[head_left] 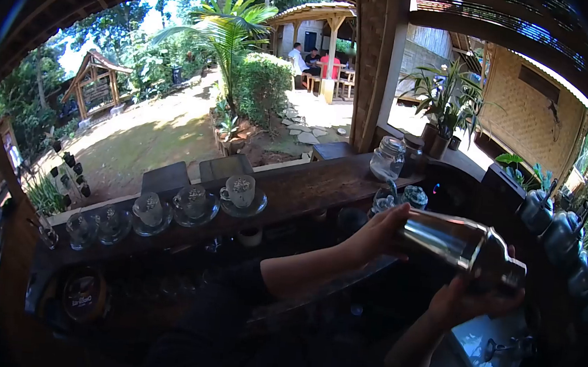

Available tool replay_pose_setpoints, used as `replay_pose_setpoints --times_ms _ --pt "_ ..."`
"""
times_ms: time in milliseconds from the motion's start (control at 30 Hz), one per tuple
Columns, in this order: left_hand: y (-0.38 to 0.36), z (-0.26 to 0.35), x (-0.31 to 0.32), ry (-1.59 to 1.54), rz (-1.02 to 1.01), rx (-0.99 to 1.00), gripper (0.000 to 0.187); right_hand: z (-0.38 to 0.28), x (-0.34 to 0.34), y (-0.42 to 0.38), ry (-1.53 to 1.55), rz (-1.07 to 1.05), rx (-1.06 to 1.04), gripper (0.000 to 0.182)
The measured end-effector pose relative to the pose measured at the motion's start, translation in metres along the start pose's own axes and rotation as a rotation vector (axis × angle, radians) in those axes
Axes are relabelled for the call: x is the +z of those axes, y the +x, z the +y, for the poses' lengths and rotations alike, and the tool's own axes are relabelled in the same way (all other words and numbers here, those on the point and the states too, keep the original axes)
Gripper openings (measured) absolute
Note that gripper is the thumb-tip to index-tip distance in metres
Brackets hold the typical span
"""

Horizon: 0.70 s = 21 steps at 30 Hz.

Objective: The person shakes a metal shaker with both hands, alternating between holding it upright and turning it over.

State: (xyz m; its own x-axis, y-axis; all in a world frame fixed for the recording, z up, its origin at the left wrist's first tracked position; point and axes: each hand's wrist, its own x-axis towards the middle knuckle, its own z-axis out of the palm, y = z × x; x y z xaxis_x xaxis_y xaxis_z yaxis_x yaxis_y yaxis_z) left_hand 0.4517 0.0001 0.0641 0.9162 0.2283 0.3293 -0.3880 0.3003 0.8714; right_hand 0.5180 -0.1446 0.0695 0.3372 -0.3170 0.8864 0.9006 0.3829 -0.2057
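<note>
A long dark wooden desk is seen running across the view, with cups on saucers lined along it and a glass jar near the post. Above the space behind the desk, a steel shaker is held tilted, almost on its side, clear of every surface. Its body is gripped by the left hand, and its capped end is cupped from below by the right hand, fingers closed on it. A slip or a loosened cap could be caused by the smooth, polished metal; liquid might then be spilled.
</note>
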Motion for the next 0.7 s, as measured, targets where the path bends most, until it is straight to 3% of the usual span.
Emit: replay_pose_setpoints --times_ms 33,67,100,167,233,267,300,367,433,467,500,600,633,700 --pt "-0.008 0.002 0.009 -0.022 -0.062 0.105 0.054 -0.006 -0.014 -0.005 -0.066 -0.048 -0.234 0.088" --pt "-0.021 0.014 0.018 0.048 -0.107 0.155 0.055 0.021 -0.076 -0.029 0.169 -0.216 0.334 0.087" --pt "-0.028 0.023 0.016 0.259 -0.215 0.296 0.055 0.049 -0.130 -0.043 0.192 -0.233 0.337 0.087" --pt "-0.032 0.019 0.015 0.264 -0.276 0.529 0.054 0.085 -0.190 -0.053 -0.226 -1.137 -0.115 0.080" --pt "-0.029 0.010 0.012 -0.036 -0.002 0.269 0.063 0.025 -0.043 -0.051 0.063 -0.145 -0.031 0.082" --pt "-0.019 -0.006 -0.013 0.023 0.038 0.168 0.062 0.001 0.009 -0.012 0.040 -0.224 -0.354 0.086" --pt "-0.011 -0.023 -0.038 0.081 0.078 0.065 0.060 0.014 0.010 -0.015 -0.200 -0.194 -0.067 0.086" --pt "-0.023 -0.023 -0.028 0.043 0.081 0.083 0.056 0.016 0.010 -0.008 -0.113 -0.166 0.003 0.088" --pt "-0.036 -0.012 -0.008 0.114 0.070 0.333 0.053 0.011 0.000 -0.021 0.080 -0.039 -0.114 0.092" --pt "-0.044 -0.001 -0.006 0.236 0.016 0.412 0.053 0.044 -0.068 -0.043 0.733 -0.356 0.460 0.095" --pt "-0.045 0.007 -0.005 0.385 -0.014 0.586 0.052 0.042 -0.060 -0.045 0.739 -0.361 0.463 0.095" --pt "-0.034 0.001 -0.012 0.007 0.018 0.377 0.057 0.005 0.002 -0.037 0.198 -0.306 0.071 0.114" --pt "-0.017 -0.016 -0.030 -0.044 0.108 0.302 0.054 0.020 0.031 -0.022 0.241 -0.148 -0.190 0.120" --pt "-0.017 -0.020 -0.053 0.224 0.191 0.166 0.053 0.049 0.029 -0.021 -0.116 -0.247 -0.003 0.121"
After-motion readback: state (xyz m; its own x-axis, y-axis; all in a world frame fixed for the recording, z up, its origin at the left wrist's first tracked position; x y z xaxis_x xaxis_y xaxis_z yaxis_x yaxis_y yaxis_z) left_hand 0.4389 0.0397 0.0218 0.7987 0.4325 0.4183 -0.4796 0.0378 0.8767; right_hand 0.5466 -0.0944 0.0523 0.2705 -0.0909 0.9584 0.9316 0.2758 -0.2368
